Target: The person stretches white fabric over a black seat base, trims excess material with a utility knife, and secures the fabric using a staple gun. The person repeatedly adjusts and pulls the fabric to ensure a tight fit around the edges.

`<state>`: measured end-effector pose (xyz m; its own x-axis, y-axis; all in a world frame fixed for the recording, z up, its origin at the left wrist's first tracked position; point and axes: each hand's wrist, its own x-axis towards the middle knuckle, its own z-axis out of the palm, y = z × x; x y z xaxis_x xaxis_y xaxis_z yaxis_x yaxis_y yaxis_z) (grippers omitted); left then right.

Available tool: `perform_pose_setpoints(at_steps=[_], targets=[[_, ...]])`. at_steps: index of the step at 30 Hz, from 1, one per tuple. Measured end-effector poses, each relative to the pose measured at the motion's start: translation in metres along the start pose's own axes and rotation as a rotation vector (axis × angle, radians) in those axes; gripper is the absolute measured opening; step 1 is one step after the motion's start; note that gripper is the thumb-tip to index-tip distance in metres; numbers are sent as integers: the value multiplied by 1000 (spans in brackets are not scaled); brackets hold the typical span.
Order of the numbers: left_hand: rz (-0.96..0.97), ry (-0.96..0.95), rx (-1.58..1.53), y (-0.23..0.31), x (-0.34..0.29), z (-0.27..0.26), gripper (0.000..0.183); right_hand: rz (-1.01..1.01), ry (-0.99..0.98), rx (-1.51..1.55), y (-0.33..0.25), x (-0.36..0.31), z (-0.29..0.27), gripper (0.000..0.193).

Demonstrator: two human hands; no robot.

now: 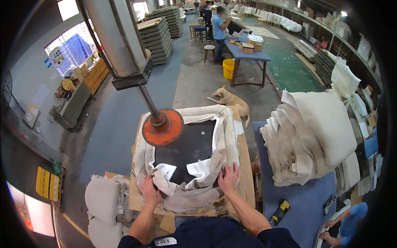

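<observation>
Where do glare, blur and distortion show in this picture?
Head view: fisheye distortion curves the right-hand shelf edge; the lower-left opening glares white; an upper-right lamp shines brightly; the standing worker has a blurred head; the left hand and right hand on the padded fabric look fairly sharp.

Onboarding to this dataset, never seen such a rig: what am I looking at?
No robot here: one picture, from a fisheye camera on a person's head, looking down. The bare left hand and right hand are that person's own. Both touch pale fabric that rings a black panel, on a wooden board; how firmly they grip is unclear. Above it, a metal rod carries an orange disc. The blue table at right bears a pale padded stack and a yellow-black tool.
</observation>
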<state>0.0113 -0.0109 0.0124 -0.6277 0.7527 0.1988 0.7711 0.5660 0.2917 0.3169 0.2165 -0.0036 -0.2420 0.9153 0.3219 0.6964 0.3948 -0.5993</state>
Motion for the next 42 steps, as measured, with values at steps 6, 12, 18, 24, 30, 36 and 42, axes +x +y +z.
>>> perform_pose_setpoints(at_steps=[6, 12, 18, 24, 30, 36, 42], targets=[[-39, -2, -59, 15, 1, -4, 87, 43, -8, 129, 4, 13, -5, 53], [142, 21, -88, 37, 9, -30, 64, -180, -230, 253, 9, -4, -27, 77], [22, 179, -626, 33, 20, 16, 36, -46, -279, 214, -2, 9, -22, 100], [-149, 147, -727, 32, 26, -18, 30, 156, -272, 484, -10, 62, -12, 28], [65, 366, -746, 45, 45, -84, 31, 223, -205, 987, -48, 57, -83, 18], [197, 692, -1263, 69, 60, -211, 33, -45, 82, 1269, -119, 84, -185, 17], [296, 894, -1153, 18, 97, -151, 58, -253, 267, 1575, -106, 119, -157, 36]])
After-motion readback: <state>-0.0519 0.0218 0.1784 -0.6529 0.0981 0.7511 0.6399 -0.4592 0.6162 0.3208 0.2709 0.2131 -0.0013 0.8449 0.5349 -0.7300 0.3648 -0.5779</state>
